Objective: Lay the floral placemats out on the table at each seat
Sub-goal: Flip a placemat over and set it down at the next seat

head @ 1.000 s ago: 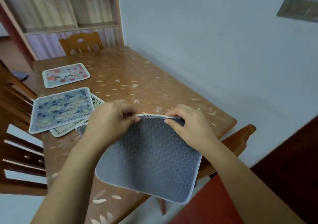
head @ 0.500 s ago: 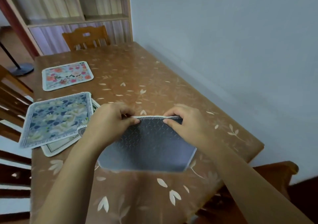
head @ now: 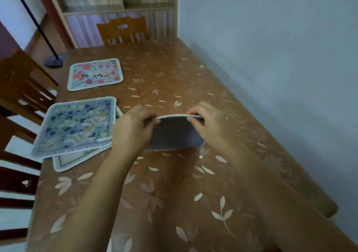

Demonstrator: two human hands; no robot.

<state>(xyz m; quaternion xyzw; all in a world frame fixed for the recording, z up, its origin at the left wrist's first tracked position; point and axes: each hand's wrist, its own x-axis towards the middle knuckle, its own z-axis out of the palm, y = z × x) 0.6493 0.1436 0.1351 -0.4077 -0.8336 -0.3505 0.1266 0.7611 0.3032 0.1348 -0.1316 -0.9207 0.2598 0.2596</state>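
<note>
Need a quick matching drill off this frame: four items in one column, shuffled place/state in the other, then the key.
Items
1. pink floral placemat
2. blue floral placemat
3. grey-backed placemat
4. cream placemat

States
A. held by its top edge in both hands, grey back facing the camera
B. mostly hidden under another mat
C. lying alone, flat, farther up the table's left side
D. lying on top of another mat, pattern up

Pairs: 1-C, 2-D, 3-A, 4-B
</note>
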